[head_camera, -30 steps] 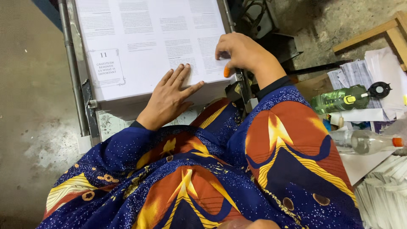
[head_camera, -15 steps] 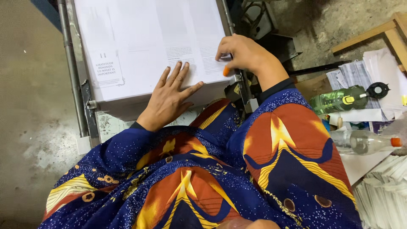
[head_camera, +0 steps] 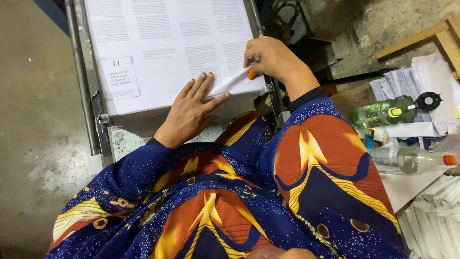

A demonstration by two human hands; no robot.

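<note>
Concrete floor, metal-railed surface (head_camera: 76,72) carrying a paper stack (head_camera: 158,52). Right hand (head_camera: 270,60) now pinches the top sheet's near-right corner (head_camera: 235,81), lifted since a second ago; peel has begun. Left hand (head_camera: 191,110) flat, released, pressing the stack's near edge. Stack's long axis runs left-right; print faces up. Bottles (head_camera: 383,112) lie right of the stack.
</note>
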